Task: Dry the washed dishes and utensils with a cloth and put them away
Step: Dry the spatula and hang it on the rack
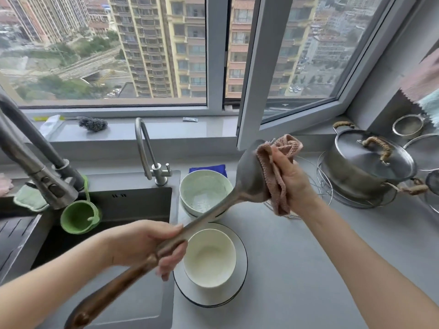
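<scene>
While the left hand point(142, 243) curls its fingers round the handle of the ladle point(249, 172), the right hand point(294, 184) clasps a bunched pink cloth point(272, 186) against the ladle's cup. The ladle slants above the grey surface point(308, 257), over a white bowl point(210, 257) and stacked green bowls point(204, 188).

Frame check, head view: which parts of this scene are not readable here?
Head view throughout.
Ladle bowl's inside: covered by the pink cloth and the right hand gripping it.
Pot contents: under its lid.
Lower green bowl: only its rim shows beneath the upper bowl.
Strainers: cut off by the right edge.
Packet on the sill: too small to read.
</scene>
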A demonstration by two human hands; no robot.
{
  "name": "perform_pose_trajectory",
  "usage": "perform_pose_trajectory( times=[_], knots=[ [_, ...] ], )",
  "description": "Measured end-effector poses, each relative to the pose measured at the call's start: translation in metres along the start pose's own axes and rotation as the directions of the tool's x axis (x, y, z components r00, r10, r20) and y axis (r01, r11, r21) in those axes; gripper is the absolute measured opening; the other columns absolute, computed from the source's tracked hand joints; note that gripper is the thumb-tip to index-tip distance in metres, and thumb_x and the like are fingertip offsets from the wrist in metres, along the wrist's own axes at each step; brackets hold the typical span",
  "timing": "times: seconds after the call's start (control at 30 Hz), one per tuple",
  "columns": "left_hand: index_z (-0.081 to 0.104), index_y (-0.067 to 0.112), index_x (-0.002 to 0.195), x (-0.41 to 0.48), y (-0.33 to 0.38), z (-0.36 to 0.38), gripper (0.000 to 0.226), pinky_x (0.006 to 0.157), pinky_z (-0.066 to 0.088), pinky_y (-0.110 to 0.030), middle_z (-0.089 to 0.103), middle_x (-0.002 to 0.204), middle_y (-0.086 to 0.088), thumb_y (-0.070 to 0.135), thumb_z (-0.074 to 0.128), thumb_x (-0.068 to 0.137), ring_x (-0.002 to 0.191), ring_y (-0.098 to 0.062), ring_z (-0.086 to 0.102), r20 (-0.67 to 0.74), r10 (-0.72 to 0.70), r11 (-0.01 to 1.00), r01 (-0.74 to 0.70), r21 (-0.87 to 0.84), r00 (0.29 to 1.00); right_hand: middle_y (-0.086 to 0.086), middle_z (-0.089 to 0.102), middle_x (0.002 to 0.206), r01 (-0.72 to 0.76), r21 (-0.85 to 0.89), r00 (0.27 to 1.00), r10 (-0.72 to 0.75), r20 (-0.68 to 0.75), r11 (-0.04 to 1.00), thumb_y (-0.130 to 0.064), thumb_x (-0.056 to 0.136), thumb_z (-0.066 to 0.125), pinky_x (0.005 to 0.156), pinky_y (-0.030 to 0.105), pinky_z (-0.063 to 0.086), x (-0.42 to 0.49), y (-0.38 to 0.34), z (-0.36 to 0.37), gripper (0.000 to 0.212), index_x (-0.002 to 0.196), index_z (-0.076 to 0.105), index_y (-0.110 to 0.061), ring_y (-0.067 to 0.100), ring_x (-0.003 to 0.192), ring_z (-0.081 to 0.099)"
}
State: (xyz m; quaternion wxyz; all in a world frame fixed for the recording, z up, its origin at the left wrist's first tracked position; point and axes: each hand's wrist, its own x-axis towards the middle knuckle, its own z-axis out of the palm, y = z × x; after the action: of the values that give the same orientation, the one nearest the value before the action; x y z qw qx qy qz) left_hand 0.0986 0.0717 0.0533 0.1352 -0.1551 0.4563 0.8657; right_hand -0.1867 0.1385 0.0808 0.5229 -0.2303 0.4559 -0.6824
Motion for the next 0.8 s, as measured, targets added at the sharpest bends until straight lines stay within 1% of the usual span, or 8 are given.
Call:
perform_pose_trajectory(
  times=[0.07,0.13,0.33,0.43,0.5,0.57,0.67,0.8],
  knots=[
    [0.056,0.01,0.078,0.008,0.0,0.007,0.033,0.062,0.053,-0.028,0.057,0.064,-0.001,0.04,0.053,0.092,0.053,-0.013,0.059,0.085,-0.026,0.971,0.046,-0.235,0.996,0.001,0.069,0.069,0.091,-0.138,0.99,-0.105,-0.096,0.986,-0.049,0.061,0.072,0.069,0.027,0.056,0.002,-0.002,-0.003,0.035,0.07,0.072,-0.015,0.014,0.066,0.066],
    [0.058,0.011,0.074,0.011,0.003,0.014,0.029,0.045,0.047,-0.021,0.054,0.059,0.001,0.038,0.067,0.083,0.039,-0.006,0.051,0.029,-0.054,0.947,0.061,-0.315,0.998,-0.004,0.069,0.069,0.177,-0.32,0.948,-0.249,-0.199,0.931,-0.049,0.073,0.067,0.068,0.023,0.054,0.006,-0.002,-0.008,0.032,0.075,0.067,-0.017,0.01,0.067,0.065],
    [0.044,0.009,0.085,0.018,0.006,0.035,0.019,0.039,0.029,-0.019,0.039,0.056,-0.002,0.02,0.059,0.091,0.037,-0.011,0.031,-0.433,0.031,0.997,0.0,0.072,0.901,-0.013,0.063,0.083,0.185,-0.588,0.745,-0.503,-0.439,0.787,-0.04,0.091,0.058,0.08,0.019,0.048,-0.002,-0.028,-0.032,0.018,0.08,0.055,-0.026,0.005,0.082,0.06],
    [0.048,0.005,0.086,0.028,0.003,0.039,0.02,0.04,0.026,-0.019,0.033,0.051,0.0,0.02,0.046,0.098,0.039,-0.013,0.027,-0.552,0.073,0.971,0.066,0.228,0.831,-0.017,0.064,0.079,0.288,-0.754,0.712,-0.659,-0.244,0.59,-0.049,0.089,0.058,0.074,0.031,0.05,-0.028,-0.022,-0.021,0.025,0.084,0.058,-0.024,0.006,0.077,0.064],
    [0.05,0.004,0.085,0.036,0.006,0.044,0.024,0.039,0.025,-0.019,0.031,0.049,0.001,0.019,0.039,0.101,0.038,-0.011,0.026,-0.555,0.081,0.967,0.07,0.245,0.828,-0.014,0.069,0.087,0.479,-0.814,0.705,-0.696,0.134,0.328,-0.04,0.095,0.054,0.073,0.04,0.05,-0.045,0.009,0.001,0.017,0.089,0.059,-0.025,0.011,0.083,0.068],
    [0.048,0.004,0.082,0.044,0.011,0.05,0.027,0.036,0.023,-0.018,0.029,0.048,0.001,0.018,0.036,0.102,0.036,-0.01,0.024,-0.529,0.09,0.969,0.047,0.241,0.844,-0.005,0.07,0.103,0.593,-0.804,0.684,-0.556,0.472,0.049,-0.03,0.093,0.051,0.094,0.055,0.042,-0.052,0.054,0.017,0.013,0.093,0.064,-0.029,0.023,0.103,0.066],
    [0.043,0.006,0.077,0.045,0.01,0.053,0.028,0.036,0.02,-0.014,0.025,0.045,0.001,0.016,0.035,0.102,0.032,-0.009,0.02,-0.518,0.082,0.978,0.032,0.207,0.852,0.003,0.07,0.115,0.516,-0.85,0.739,-0.447,0.504,-0.107,-0.039,0.09,0.046,0.113,0.058,0.018,-0.038,0.086,0.005,0.035,0.105,0.068,-0.016,0.024,0.118,0.06],
    [0.041,0.008,0.073,0.042,-0.003,0.054,0.031,0.037,0.019,-0.013,0.025,0.042,0.003,0.016,0.034,0.102,0.03,-0.009,0.02,-0.549,0.037,0.982,0.071,0.174,0.835,0.0,0.07,0.114,0.348,-0.903,0.826,-0.374,0.422,-0.25,-0.031,0.08,0.043,0.11,0.065,0.013,-0.008,0.078,-0.023,0.041,0.106,0.071,-0.018,0.027,0.119,0.06]
  ],
)
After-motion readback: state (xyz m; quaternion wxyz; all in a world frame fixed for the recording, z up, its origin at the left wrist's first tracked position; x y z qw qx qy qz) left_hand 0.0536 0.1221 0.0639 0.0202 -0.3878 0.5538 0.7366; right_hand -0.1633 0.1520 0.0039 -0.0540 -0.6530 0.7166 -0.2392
